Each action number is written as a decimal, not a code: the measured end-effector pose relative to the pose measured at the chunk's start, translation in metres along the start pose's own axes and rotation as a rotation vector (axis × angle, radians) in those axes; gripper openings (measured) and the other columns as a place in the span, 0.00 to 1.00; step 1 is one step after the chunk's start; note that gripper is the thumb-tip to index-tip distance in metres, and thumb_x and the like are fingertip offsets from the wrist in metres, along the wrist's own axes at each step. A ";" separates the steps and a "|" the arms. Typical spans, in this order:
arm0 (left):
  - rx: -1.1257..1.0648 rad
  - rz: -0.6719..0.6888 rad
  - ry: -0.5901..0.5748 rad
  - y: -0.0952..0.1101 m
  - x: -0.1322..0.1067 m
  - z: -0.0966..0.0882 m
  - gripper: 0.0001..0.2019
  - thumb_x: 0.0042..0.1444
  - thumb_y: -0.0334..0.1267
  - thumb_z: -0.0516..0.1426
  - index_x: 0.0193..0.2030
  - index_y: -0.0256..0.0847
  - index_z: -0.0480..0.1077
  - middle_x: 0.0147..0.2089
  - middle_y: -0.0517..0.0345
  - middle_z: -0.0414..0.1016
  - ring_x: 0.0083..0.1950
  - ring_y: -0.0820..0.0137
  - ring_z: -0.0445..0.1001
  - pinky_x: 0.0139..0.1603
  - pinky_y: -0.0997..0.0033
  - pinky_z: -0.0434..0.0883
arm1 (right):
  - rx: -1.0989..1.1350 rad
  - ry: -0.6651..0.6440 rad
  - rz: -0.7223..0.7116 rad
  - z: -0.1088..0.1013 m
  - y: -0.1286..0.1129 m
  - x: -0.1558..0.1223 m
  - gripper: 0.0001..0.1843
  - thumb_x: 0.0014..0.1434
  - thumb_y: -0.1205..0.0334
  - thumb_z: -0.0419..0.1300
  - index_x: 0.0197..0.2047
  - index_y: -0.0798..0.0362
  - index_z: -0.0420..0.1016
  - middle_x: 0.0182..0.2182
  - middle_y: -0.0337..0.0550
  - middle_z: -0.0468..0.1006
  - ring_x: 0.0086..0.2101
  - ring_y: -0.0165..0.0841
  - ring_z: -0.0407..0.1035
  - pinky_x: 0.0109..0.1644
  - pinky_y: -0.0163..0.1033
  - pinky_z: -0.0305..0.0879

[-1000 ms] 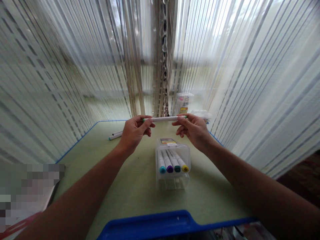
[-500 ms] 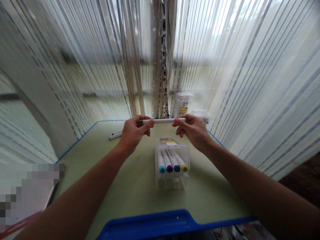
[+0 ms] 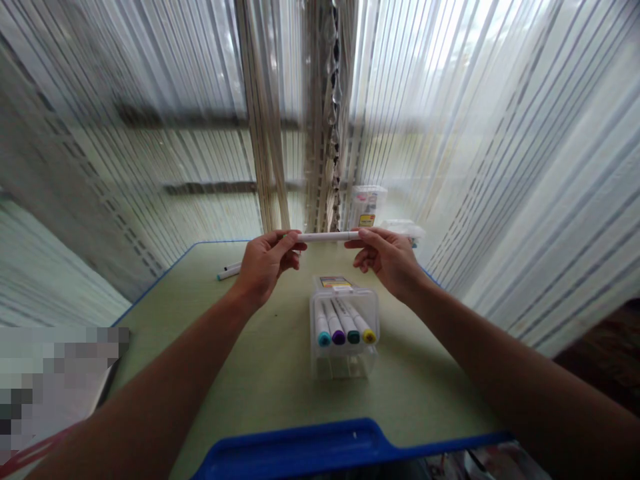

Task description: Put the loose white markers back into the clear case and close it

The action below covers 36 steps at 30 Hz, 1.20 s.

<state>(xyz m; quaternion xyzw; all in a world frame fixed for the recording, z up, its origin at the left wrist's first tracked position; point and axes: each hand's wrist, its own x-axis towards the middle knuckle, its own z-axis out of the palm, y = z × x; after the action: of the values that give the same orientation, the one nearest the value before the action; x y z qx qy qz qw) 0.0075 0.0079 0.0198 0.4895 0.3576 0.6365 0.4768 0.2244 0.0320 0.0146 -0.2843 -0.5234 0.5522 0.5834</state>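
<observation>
Between my two hands a white marker point(image 3: 325, 237) is held level above the table. My left hand point(image 3: 270, 260) pinches its left end, where a bit of green shows. The other end sits in the closed fingers of my right hand point(image 3: 390, 257), which cover its tip. Below and between the hands stands a clear plastic case point(image 3: 345, 287) with several white markers in it. Their caps face me: a light blue cap point(image 3: 325, 339), a purple cap point(image 3: 339, 337), a dark green cap point(image 3: 353, 337) and a yellow cap point(image 3: 369, 336).
More white markers point(image 3: 229, 271) lie left of my left hand, partly hidden by it. Two clear containers stand at the back, one upright point(image 3: 369, 207) and one low point(image 3: 403, 230). The pale green table point(image 3: 250, 373) has a blue edge point(image 3: 300, 450). A striped curtain point(image 3: 175, 153) hangs behind.
The marker has risen slightly. My right hand now covers its right end, where green showed before, and less green shows at the left end. The case has stayed put.
</observation>
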 end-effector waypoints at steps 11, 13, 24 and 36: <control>-0.039 -0.025 -0.004 0.004 -0.001 0.000 0.11 0.55 0.38 0.62 0.41 0.31 0.76 0.31 0.52 0.79 0.24 0.75 0.71 0.26 0.74 0.69 | 0.009 0.023 0.024 0.002 -0.004 -0.001 0.10 0.56 0.59 0.63 0.37 0.57 0.77 0.29 0.47 0.84 0.18 0.28 0.72 0.18 0.30 0.62; -0.046 -0.029 -0.001 0.003 0.000 0.000 0.11 0.56 0.38 0.60 0.41 0.31 0.76 0.30 0.51 0.79 0.24 0.75 0.71 0.26 0.73 0.69 | 0.009 0.024 0.026 0.002 -0.004 -0.001 0.09 0.56 0.60 0.62 0.37 0.57 0.77 0.29 0.47 0.84 0.18 0.28 0.72 0.18 0.30 0.62; -0.064 -0.046 -0.009 0.002 0.001 -0.001 0.10 0.56 0.35 0.57 0.42 0.31 0.74 0.30 0.50 0.79 0.23 0.73 0.72 0.26 0.72 0.70 | 0.030 0.038 0.047 0.000 -0.001 0.001 0.08 0.58 0.60 0.62 0.35 0.57 0.76 0.29 0.48 0.84 0.18 0.28 0.73 0.18 0.29 0.62; 0.149 0.054 -0.046 -0.003 -0.004 0.002 0.17 0.46 0.41 0.69 0.41 0.32 0.76 0.26 0.56 0.77 0.21 0.76 0.70 0.23 0.75 0.68 | -0.071 -0.011 -0.032 -0.003 0.002 0.001 0.20 0.45 0.53 0.75 0.33 0.57 0.76 0.26 0.42 0.82 0.18 0.26 0.72 0.17 0.29 0.62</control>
<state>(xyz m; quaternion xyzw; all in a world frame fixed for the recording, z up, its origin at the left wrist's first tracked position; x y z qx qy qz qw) 0.0100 0.0051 0.0165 0.5477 0.3796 0.6091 0.4300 0.2258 0.0343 0.0120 -0.2931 -0.5504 0.5254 0.5788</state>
